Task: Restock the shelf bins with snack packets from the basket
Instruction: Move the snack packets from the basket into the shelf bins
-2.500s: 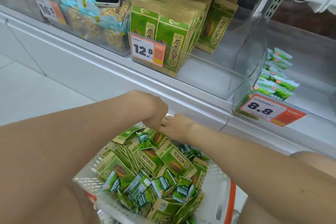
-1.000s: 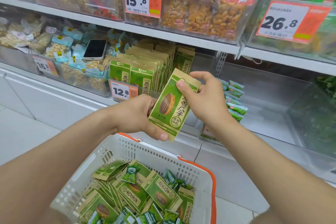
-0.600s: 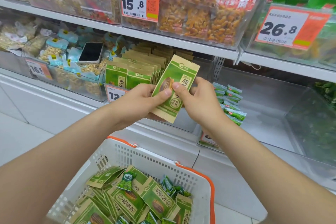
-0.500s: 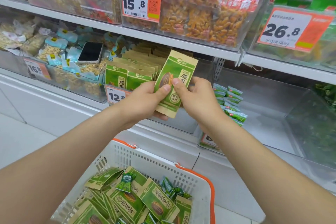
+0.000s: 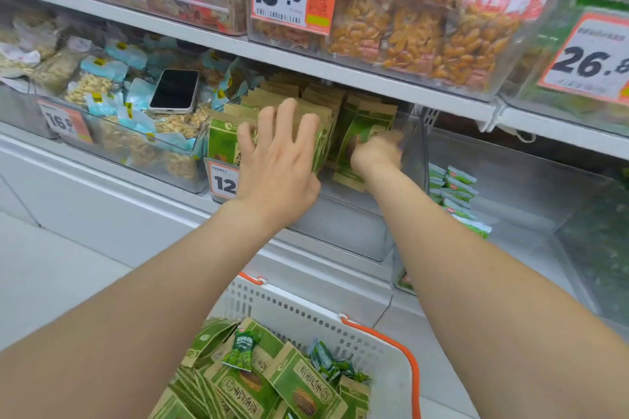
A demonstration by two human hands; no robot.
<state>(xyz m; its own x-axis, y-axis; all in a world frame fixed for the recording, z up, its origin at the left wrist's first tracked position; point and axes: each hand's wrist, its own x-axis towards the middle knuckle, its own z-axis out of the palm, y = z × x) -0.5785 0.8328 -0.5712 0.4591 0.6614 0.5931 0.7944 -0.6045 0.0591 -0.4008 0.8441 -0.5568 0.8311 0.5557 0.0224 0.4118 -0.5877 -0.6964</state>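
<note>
One packet (image 5: 361,127) sits in right hand (image 5: 376,153), beside left hand (image 5: 277,160).

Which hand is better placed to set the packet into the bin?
Right, probably: the right hand grips the packet inside the bin, while the left hand presses flat against the row.

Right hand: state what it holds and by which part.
The right hand grips a green packet at mid-height on its right edge; blur hides the exact finger placement.

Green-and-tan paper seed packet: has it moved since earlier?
Yes: the green-and-tan paper packet went forward into the clear plastic bin, gripped by the right hand.
</note>
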